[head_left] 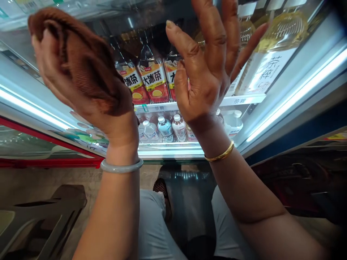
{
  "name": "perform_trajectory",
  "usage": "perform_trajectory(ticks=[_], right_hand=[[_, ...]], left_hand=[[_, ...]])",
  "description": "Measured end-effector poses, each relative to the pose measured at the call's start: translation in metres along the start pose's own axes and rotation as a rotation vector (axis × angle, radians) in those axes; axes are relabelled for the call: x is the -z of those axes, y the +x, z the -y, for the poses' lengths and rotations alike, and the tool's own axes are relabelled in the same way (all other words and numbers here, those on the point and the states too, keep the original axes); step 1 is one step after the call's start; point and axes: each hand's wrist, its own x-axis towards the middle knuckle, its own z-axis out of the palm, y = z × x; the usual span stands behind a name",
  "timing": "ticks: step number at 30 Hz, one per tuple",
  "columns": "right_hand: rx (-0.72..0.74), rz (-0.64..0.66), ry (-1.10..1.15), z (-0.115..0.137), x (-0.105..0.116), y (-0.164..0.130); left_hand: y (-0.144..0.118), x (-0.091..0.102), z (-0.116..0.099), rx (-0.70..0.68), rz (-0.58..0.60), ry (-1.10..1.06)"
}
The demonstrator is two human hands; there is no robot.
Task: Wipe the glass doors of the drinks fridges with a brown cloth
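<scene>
We see both hands raised in front of a lit drinks cooler. Left hand (78, 76) at 10 o'clock is closed around a brown cloth (81, 57): ribbed, soft, bunched into a wad that covers the palm and fingers. A pale, smooth, round jade-like bangle (121, 167) sits on the left wrist. Right hand (208, 68) at 1 o'clock is wide open, fingers spread, palm flat, holding nothing; we can't tell whether it touches the glass. A thin gold bangle (220, 155) sits on the right wrist.

Between the hands, dark bottles (153, 77) carry red-orange labels reading 大冰茶. At 2 o'clock, tall clear bottles of yellow liquid (273, 47) have white labels reading 茶粹; the white shelf strip (241, 100) below them repeats 茶粹. On the lower shelf, near centre, stand small white-capped bottles (166, 128), label text too small to read. White light bars (298, 94) run along the cooler frame.
</scene>
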Motion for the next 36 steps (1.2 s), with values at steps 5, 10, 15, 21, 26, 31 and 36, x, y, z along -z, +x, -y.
perform_trajectory(ticks=[5,10,15,21,26,31,36], right_hand=[[0.023,-0.087,-0.012,0.003,-0.007,-0.002],[-0.027,-0.099,0.073,0.006,-0.005,-0.004],[-0.052,0.020,0.079,0.006,0.002,-0.008],[-0.044,-0.031,0.035,0.008,-0.002,-0.009],[-0.023,0.001,0.040,0.011,0.001,-0.006],[-0.006,0.040,0.036,0.012,0.005,-0.007],[-0.029,0.031,0.035,0.014,0.002,-0.008]], left_hand=[[-0.037,0.022,-0.054,-0.074,0.171,-0.073],[-0.044,0.028,-0.073,-0.236,0.335,-0.192],[-0.016,0.034,-0.032,0.005,0.075,-0.055],[-0.052,0.032,-0.057,-0.246,0.211,-0.200],[-0.038,0.032,-0.052,-0.308,0.235,-0.184],[-0.016,0.040,-0.026,0.003,0.059,-0.035],[-0.058,0.037,-0.059,-0.191,0.189,-0.103]])
